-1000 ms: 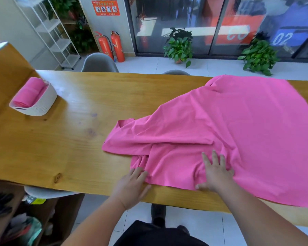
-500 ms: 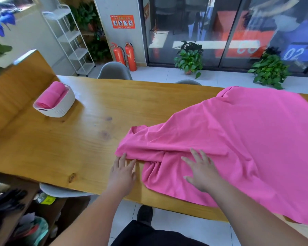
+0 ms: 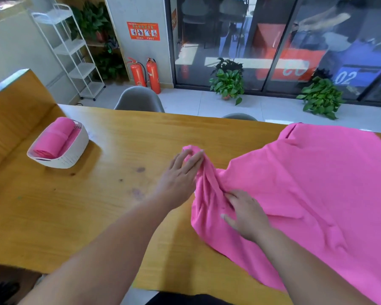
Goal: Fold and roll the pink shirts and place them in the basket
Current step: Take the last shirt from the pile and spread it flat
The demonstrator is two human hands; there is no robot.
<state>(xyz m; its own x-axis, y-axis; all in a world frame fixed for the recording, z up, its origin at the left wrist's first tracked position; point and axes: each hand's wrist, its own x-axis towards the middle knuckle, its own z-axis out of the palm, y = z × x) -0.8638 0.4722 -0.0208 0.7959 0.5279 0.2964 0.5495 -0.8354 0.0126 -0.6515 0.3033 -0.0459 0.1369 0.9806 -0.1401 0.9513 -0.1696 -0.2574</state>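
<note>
A large pink shirt [image 3: 306, 183] lies spread over the right half of the wooden table [image 3: 75, 205]. My left hand [image 3: 180, 172] pinches the shirt's bunched left end, which is lifted off the table. My right hand [image 3: 244, 213] lies on the cloth just right of that bunch, fingers pressing into a fold. At the table's far left stands a white basket [image 3: 73, 155] holding a rolled pink shirt [image 3: 53, 139].
Two grey chairs [image 3: 139, 100] stand behind the table's far edge. A raised wooden panel [image 3: 13, 106] borders the table on the left. Beyond are a white shelf rack [image 3: 75, 56], two red fire extinguishers and potted plants on the floor.
My left hand moved from the near edge up and away, gathering the shirt's left end and lifting it. My right hand slid further onto the cloth. The camera view tilted up.
</note>
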